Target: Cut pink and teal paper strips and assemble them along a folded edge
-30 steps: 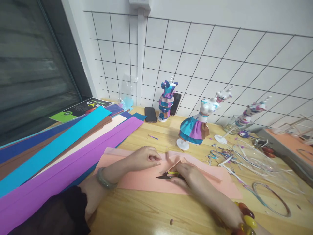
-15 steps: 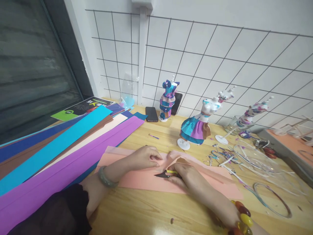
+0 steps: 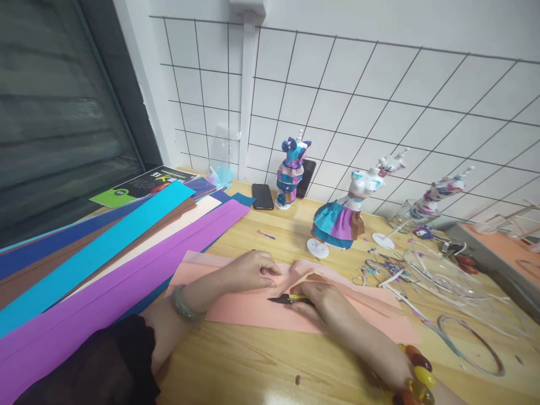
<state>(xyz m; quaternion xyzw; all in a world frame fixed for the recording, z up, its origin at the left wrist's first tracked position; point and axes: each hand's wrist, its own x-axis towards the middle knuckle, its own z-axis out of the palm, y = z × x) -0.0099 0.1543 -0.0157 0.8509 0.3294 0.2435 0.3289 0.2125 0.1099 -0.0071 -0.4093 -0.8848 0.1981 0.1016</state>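
The right hand (image 3: 322,301) is closed around small, black-bladed, yellow-handled snips (image 3: 280,300) over a thin, peach-coloured sheet (image 3: 247,315) on the pale wooden tabletop (image 3: 236,363), the left hand (image 3: 255,271), apart, resting there, fingers curled, grip indeterminable.

The black-and-green booklet (image 3: 139,187) bears white and yellow lettering, too small to read.

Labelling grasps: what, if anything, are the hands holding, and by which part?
Right hand: cutting tool, by its yellow handle end, black tip free. Left hand: at the peach sheet; can't tell if it grips.
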